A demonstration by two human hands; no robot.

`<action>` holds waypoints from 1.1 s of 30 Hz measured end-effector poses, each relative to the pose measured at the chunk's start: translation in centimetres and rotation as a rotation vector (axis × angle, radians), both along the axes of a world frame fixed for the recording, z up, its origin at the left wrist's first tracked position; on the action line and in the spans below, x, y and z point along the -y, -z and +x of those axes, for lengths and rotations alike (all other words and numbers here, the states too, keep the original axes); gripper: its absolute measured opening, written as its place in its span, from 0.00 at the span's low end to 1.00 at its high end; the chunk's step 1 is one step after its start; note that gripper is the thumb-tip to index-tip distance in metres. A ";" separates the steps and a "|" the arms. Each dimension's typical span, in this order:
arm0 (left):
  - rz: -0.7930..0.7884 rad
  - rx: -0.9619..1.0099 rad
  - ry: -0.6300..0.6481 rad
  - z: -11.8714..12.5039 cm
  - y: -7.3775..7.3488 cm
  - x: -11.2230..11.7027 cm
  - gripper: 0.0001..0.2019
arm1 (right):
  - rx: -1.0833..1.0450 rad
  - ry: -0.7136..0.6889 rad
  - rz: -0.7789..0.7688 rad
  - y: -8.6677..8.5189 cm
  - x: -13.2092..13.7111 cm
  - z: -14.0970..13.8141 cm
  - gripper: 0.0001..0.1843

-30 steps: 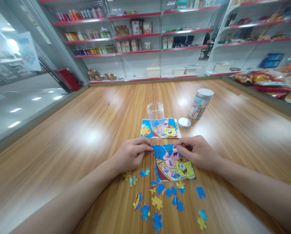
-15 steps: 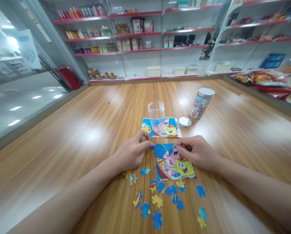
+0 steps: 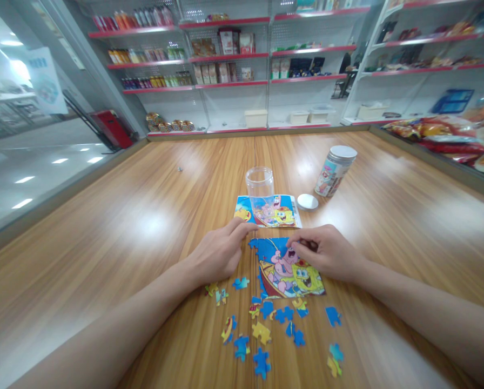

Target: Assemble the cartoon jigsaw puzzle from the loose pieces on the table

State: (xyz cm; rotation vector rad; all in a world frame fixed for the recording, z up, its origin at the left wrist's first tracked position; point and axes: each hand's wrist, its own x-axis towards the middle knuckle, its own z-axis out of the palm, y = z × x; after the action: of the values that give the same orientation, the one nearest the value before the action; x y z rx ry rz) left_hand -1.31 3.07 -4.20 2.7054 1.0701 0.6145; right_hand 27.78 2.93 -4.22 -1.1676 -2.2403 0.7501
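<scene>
Left hand (image 3: 220, 251) partly open, index finger extended just beyond the upper-left corner of the SpongeBob jigsaw puzzle (image 3: 280, 273) on the tabletop (image 3: 104, 216), right hand (image 3: 331, 251) half-curled over its upper-right edge, grip indeterminate.

A shop, or a room fitted out like one, is suggested by the white shelving (image 3: 234, 100) at twelve o'clock, its tiers edged in red. Rows of small bottles (image 3: 145, 56) are ranged toward eleven o'clock, while cartons and bags (image 3: 221, 73) are stocked at twelve, above pale tubs (image 3: 256, 118). More goods are carried by the shelves (image 3: 416, 89) at one to two o'clock, and bright snack packets (image 3: 436, 129) are heaped at two, beside the wooden surface (image 3: 145, 178). A poster (image 3: 46, 81) is displayed at ten.
</scene>
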 end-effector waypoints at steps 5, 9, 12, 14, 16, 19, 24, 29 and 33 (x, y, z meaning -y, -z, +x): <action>0.026 -0.060 0.022 -0.1 0.2 0.0 0.21 | 0.015 -0.001 -0.004 -0.1 0.0 -0.1 0.12; 0.036 -0.054 0.005 -0.2 0.4 0.0 0.19 | 0.012 -0.003 0.010 -0.1 0.1 -0.1 0.12; 0.040 -0.046 0.001 -0.2 0.4 0.0 0.20 | 0.012 -0.008 0.002 -0.2 0.1 -0.2 0.12; 0.041 -0.046 -0.016 -0.2 0.4 0.0 0.20 | 0.018 -0.005 -0.001 -0.2 0.1 -0.2 0.12; 0.042 -0.040 -0.048 -0.2 0.4 0.0 0.20 | 0.027 -0.004 0.000 -0.2 0.0 -0.2 0.12; 0.044 -0.020 -0.073 -0.2 0.4 -0.1 0.23 | 0.032 -0.007 0.003 -0.2 0.0 -0.2 0.12; 0.095 -0.039 -0.004 -0.5 0.7 -0.2 0.21 | 0.028 -0.006 -0.005 -0.2 0.0 -0.1 0.11; 0.100 -0.038 -0.031 -0.4 0.7 -0.1 0.19 | 0.027 -0.006 -0.008 -0.2 0.1 -0.2 0.11; 0.085 -0.044 -0.037 -0.3 0.5 -0.1 0.20 | 0.031 -0.009 -0.010 -0.3 0.1 -0.2 0.11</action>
State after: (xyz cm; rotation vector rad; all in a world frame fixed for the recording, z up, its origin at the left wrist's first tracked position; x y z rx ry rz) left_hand -1.61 3.14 -4.71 2.7898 1.1324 0.6233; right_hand 27.54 2.87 -3.93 -1.1826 -2.2709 0.7517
